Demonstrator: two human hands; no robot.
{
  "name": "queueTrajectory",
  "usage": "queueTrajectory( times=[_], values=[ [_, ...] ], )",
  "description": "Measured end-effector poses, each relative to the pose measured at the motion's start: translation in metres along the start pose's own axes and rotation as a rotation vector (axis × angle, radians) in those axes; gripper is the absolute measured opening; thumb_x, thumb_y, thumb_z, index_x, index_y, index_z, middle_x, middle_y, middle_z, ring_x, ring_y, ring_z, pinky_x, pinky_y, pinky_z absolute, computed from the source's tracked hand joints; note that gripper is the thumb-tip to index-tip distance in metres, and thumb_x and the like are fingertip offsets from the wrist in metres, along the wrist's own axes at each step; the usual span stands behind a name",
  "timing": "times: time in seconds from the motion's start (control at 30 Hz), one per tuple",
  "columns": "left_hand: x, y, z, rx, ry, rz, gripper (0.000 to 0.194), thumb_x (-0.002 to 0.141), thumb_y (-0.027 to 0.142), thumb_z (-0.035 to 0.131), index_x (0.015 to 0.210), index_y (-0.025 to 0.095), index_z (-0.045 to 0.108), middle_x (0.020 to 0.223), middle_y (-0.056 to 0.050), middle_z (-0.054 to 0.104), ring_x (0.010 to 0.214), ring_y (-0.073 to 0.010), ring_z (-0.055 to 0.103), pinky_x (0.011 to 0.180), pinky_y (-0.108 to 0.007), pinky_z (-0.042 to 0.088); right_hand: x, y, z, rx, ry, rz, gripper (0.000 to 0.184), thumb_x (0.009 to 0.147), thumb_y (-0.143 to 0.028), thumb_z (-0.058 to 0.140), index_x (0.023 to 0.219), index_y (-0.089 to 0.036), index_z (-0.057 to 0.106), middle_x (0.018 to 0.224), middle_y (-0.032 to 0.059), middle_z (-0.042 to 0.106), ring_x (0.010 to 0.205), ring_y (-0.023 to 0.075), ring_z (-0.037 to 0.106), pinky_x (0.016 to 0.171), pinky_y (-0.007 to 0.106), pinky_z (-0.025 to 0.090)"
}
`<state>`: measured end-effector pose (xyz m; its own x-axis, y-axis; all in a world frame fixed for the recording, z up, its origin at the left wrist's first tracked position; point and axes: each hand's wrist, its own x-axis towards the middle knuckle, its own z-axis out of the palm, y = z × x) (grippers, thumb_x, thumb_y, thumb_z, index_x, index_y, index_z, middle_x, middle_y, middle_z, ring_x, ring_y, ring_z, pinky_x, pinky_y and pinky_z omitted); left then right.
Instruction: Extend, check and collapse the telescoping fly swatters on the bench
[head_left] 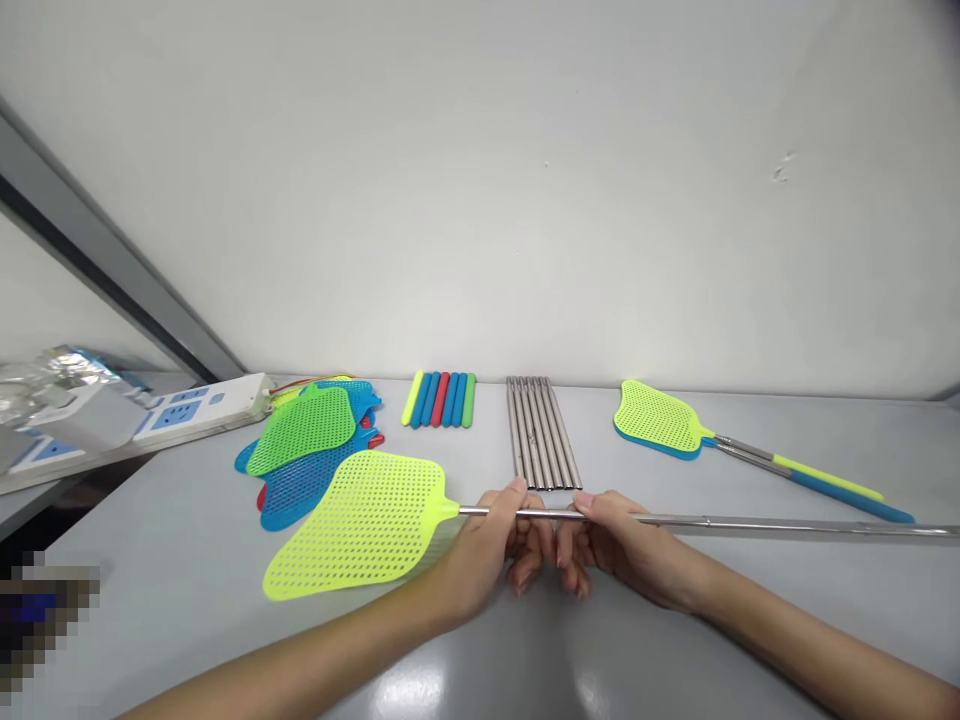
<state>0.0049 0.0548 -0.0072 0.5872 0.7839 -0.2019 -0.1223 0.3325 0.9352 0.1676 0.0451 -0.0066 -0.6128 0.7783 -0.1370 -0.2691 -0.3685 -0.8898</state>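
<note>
Yellow swatter (360, 525) held crosswise over the tabletop (510, 660), well forward of its rear edge. Left hand (499, 540) and right hand (611, 545), side by side, both grip its extended rod (750, 523). Near the rear edge, from left corner to right: loose heads (304, 430), grips (439, 400), tubes (544, 435), two gripped swatters (660, 415).

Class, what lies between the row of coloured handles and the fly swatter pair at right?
In the head view, a row of metal tubes lies between them.
</note>
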Motion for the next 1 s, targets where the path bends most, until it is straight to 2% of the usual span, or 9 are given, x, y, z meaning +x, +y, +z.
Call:
queueTrajectory(
  times=[0.07,0.17,0.33,0.53,0.67,0.83,1.0],
  values=[
    [0.0,0.003,-0.001,0.075,-0.037,-0.024,0.053,0.085,0.045,0.023,0.049,0.015,0.047,0.034,0.003,0.039,0.032,-0.008,0.034,0.041,-0.021,0.028,0.004,0.001,-0.001,0.015,-0.025,0.014,0.056,0.086,-0.048,0.03,0.064,-0.008,0.062,0.056,0.0073,0.057,0.049,0.0121,0.053,0.05,0.024,0.039],
    [-0.003,0.01,0.0,0.172,-0.031,-0.086,0.05,0.085,0.045,0.024,0.046,0.017,0.038,0.032,0.005,0.032,0.031,-0.0067,0.028,0.038,-0.02,0.023,0.008,0.002,-0.004,0.035,-0.073,0.049,0.064,0.085,-0.053,0.023,0.061,-0.008,0.062,0.053,0.008,0.058,0.048,0.013,0.054,0.05,0.025,0.041],
    [-0.006,0.018,0.006,0.264,-0.108,-0.149,0.05,0.087,0.042,0.018,0.044,0.019,0.028,0.031,0.006,0.027,0.029,-0.0063,0.023,0.036,-0.021,0.017,0.009,0.003,-0.004,-0.01,-0.122,0.071,0.075,0.085,-0.056,0.014,0.054,-0.007,0.062,0.046,0.0083,0.057,0.04,0.0117,0.052,0.046,0.023,0.04],
    [-0.007,0.016,0.007,0.278,-0.098,-0.164,0.052,0.085,0.049,0.019,0.046,0.018,0.033,0.034,0.006,0.031,0.035,-0.0078,0.029,0.04,-0.021,0.023,0.007,0.003,-0.001,-0.094,-0.127,0.01,0.07,0.084,-0.057,0.02,0.056,-0.008,0.062,0.045,0.0053,0.057,0.037,0.0096,0.049,0.042,0.021,0.039],
    [-0.008,0.006,0.007,0.313,0.001,-0.1,0.054,0.085,0.048,0.02,0.043,0.018,0.037,0.036,0.004,0.034,0.041,-0.0106,0.038,0.048,-0.023,0.031,0.007,0.004,-0.002,-0.051,-0.096,0.019,0.06,0.086,-0.048,0.029,0.056,-0.007,0.063,0.049,0.0054,0.057,0.04,0.0095,0.05,0.043,0.021,0.04],
    [-0.006,-0.001,0.006,0.207,0.049,-0.035,0.054,0.086,0.043,0.02,0.044,0.017,0.042,0.037,0.003,0.034,0.041,-0.0105,0.039,0.051,-0.023,0.033,0.007,0.003,-0.004,0.016,-0.041,0.042,0.052,0.085,-0.044,0.037,0.056,-0.008,0.06,0.049,0.0047,0.056,0.041,0.0094,0.051,0.042,0.02,0.039],
    [-0.004,0.002,0.004,-0.081,0.144,0.073,0.052,0.085,0.046,0.024,0.044,0.017,0.038,0.035,0.004,0.031,0.035,-0.0083,0.033,0.042,-0.022,0.026,0.006,-0.002,-0.003,0.068,0.026,0.054,0.055,0.084,-0.047,0.036,0.054,-0.007,0.059,0.046,0.0053,0.056,0.04,0.0097,0.051,0.044,0.021,0.039]
  ],
)
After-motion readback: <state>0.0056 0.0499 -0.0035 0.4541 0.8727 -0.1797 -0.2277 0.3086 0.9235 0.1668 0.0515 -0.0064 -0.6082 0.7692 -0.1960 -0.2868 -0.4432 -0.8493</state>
